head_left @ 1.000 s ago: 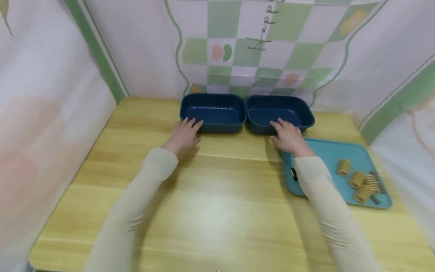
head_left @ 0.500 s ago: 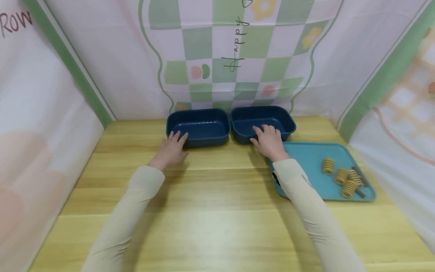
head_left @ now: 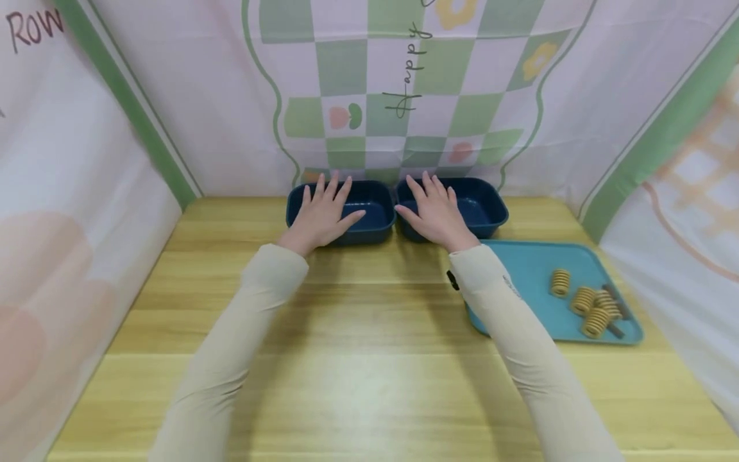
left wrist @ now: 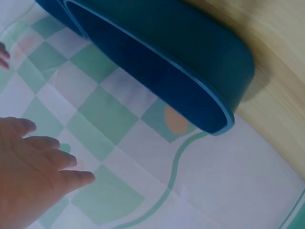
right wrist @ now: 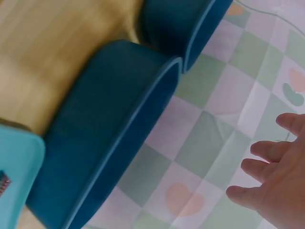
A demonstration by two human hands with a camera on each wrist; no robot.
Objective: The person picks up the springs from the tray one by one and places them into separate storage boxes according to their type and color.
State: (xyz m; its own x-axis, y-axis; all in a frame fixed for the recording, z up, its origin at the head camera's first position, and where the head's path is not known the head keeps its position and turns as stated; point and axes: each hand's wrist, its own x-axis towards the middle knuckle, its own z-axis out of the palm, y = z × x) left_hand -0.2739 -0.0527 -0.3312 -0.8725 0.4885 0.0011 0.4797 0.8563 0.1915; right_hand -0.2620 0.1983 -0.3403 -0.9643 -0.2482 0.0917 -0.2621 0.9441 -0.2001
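Fingers spread apart and gripping nothing, the left hand (head_left: 321,217) and right hand (head_left: 437,217) are now hovering over the left bin (head_left: 365,235) and right bin (head_left: 482,208) along the bench's (head_left: 369,366) far edge, having moved forward from their near sides, leaving both unheld.

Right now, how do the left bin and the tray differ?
Colour: the left bin is dark blue, the tray lighter turquoise. Depth: the left bin has tall walls, the tray a low rim. Contents: the tray carries ridged rolls; none show in the left bin's visible part. Shared: rounded corners, and both sit on the table.
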